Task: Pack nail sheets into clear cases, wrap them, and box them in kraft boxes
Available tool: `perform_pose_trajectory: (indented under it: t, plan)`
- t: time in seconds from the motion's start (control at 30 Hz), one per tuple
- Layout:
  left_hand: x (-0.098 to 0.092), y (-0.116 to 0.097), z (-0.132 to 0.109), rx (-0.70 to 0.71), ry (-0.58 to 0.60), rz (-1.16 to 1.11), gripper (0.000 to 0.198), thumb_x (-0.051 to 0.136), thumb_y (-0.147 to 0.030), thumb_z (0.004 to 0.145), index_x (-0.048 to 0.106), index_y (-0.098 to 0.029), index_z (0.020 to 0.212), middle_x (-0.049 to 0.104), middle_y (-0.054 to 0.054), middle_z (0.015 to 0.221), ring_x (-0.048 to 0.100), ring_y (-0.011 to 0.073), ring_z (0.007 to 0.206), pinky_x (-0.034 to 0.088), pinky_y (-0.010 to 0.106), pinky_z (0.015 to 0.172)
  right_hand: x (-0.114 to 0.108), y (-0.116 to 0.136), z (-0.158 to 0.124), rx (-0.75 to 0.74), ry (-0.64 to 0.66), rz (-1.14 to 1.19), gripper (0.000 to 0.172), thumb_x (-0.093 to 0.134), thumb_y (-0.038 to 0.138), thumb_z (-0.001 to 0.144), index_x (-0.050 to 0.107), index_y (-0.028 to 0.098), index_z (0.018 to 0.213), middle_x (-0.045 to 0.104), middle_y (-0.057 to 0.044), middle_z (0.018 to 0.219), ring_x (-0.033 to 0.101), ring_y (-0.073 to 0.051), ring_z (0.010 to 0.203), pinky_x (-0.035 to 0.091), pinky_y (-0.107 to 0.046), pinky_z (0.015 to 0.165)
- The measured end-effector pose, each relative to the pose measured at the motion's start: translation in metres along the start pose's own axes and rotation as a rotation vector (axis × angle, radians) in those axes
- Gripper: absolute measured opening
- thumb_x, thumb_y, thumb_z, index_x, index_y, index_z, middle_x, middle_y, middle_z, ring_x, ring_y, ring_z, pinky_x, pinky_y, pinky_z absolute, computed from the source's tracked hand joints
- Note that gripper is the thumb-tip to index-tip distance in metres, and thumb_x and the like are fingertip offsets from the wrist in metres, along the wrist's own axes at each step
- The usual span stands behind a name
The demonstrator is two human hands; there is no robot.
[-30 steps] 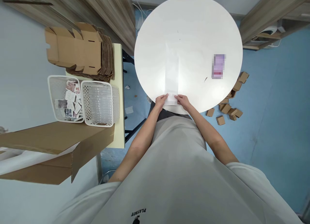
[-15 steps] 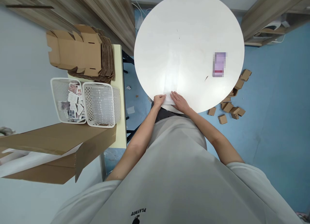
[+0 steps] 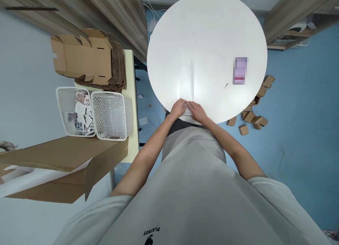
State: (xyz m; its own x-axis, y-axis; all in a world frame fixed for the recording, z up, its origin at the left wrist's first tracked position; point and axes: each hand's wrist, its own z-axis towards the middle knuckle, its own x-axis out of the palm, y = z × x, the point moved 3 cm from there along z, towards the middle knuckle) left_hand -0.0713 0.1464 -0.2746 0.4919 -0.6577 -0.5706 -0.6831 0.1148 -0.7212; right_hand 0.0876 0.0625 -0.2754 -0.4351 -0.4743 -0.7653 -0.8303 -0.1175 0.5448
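Observation:
A thin, whitish see-through plastic sheet (image 3: 188,86) lies lengthwise on the white round table, its near end by the table's front edge. A raised fold runs along its right side. My left hand (image 3: 179,108) has its fingers bent and closed on the near part of the sheet; the fingertips are partly hidden. Just to the right, my right hand (image 3: 198,112) lies flat with fingers stretched out, pressing on the sheet. The fingertips of both hands almost meet.
A blurred purple pack (image 3: 240,71) lies on the right of the round table (image 3: 219,29). To the left, a side table holds flattened cardboard boxes (image 3: 84,58), white baskets (image 3: 111,93) and an open carton (image 3: 106,163). Small brown boxes (image 3: 248,116) lie on the floor at right.
My left hand has moved right, toward my right hand, carrying the sheet's left edge over. The sheet now shows a raised fold. My right hand has hardly moved.

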Motion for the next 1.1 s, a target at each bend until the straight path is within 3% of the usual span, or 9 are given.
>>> perform_pose_trajectory:
  t: [0.27,0.4,0.5,0.6,0.67,0.77,0.83,0.93,1.1]
  plan:
    - [-0.011,0.019,0.000,-0.130,0.003,-0.188,0.032,0.062,-0.025,0.100,0.078,-0.018,0.126,0.077,0.014,0.136,0.071,0.0290,0.131,0.052,0.041,0.118,-0.010,-0.016,0.010,0.050,0.026,0.108,0.078,0.065,0.020,0.092,0.045,0.011,0.166,0.053,-0.025,0.163,0.056,-0.038,0.144,0.055,-0.054,0.113]
    - [-0.018,0.021,-0.007,-0.228,0.012,-0.296,0.032,0.060,-0.038,0.105,0.080,-0.019,0.122,0.080,0.012,0.134,0.072,0.0293,0.126,0.053,0.039,0.114,-0.021,-0.025,0.015,0.120,0.007,0.197,0.053,0.059,0.028,0.100,0.056,0.011,0.151,0.066,-0.021,0.146,0.068,-0.035,0.120,0.059,-0.050,0.100]
    - [-0.022,0.020,-0.013,-0.272,0.016,-0.411,0.054,0.044,-0.060,0.112,0.081,-0.022,0.118,0.081,0.010,0.134,0.071,0.0300,0.129,0.051,0.038,0.115,-0.029,-0.030,0.020,0.147,-0.036,0.240,0.036,0.052,0.035,0.108,0.066,0.015,0.135,0.070,-0.017,0.136,0.068,-0.032,0.113,0.057,-0.045,0.096]
    - [-0.023,0.019,-0.016,-0.307,0.031,-0.500,0.066,0.036,-0.071,0.112,0.079,-0.023,0.127,0.078,0.009,0.141,0.071,0.0300,0.131,0.052,0.037,0.112,-0.034,-0.033,0.028,0.221,-0.077,0.233,0.035,0.053,0.043,0.111,0.074,0.016,0.118,0.072,-0.017,0.127,0.067,-0.031,0.109,0.056,-0.041,0.091]
    - [-0.021,0.017,-0.015,-0.322,0.023,-0.462,0.054,0.055,-0.067,0.107,0.077,-0.022,0.130,0.078,0.010,0.141,0.072,0.0304,0.129,0.054,0.036,0.108,-0.035,-0.034,0.033,0.316,-0.090,0.232,0.035,0.055,0.045,0.110,0.076,0.017,0.109,0.073,-0.016,0.123,0.067,-0.029,0.101,0.054,-0.039,0.085]
    - [-0.017,0.016,-0.006,-0.346,-0.036,-0.299,0.033,0.076,-0.044,0.100,0.078,-0.019,0.122,0.082,0.011,0.131,0.074,0.0293,0.123,0.055,0.033,0.103,-0.035,-0.032,0.040,0.470,-0.098,0.254,0.034,0.059,0.047,0.110,0.076,0.020,0.101,0.077,-0.012,0.115,0.069,-0.026,0.095,0.053,-0.036,0.080]
    - [-0.013,0.017,0.002,-0.403,-0.094,-0.193,0.021,0.071,-0.036,0.102,0.080,-0.019,0.113,0.084,0.011,0.123,0.075,0.0274,0.116,0.055,0.032,0.101,-0.035,-0.030,0.044,0.561,-0.098,0.272,0.031,0.063,0.048,0.109,0.076,0.021,0.102,0.080,-0.010,0.112,0.072,-0.026,0.100,0.053,-0.034,0.081]
    - [-0.010,0.020,0.012,-0.485,-0.154,-0.143,0.021,0.065,-0.033,0.106,0.082,-0.020,0.106,0.085,0.009,0.115,0.077,0.0255,0.108,0.055,0.031,0.099,-0.038,-0.027,0.048,0.664,-0.089,0.286,0.027,0.069,0.047,0.106,0.077,0.022,0.105,0.082,-0.009,0.116,0.074,-0.027,0.107,0.055,-0.034,0.084]
    - [-0.011,0.022,0.018,-0.463,-0.178,-0.151,0.020,0.068,-0.031,0.104,0.084,-0.020,0.100,0.086,0.010,0.110,0.076,0.0258,0.105,0.054,0.031,0.094,-0.044,-0.021,0.055,0.754,-0.038,0.217,0.024,0.069,0.045,0.106,0.075,0.022,0.105,0.081,-0.012,0.114,0.075,-0.032,0.106,0.059,-0.042,0.090]
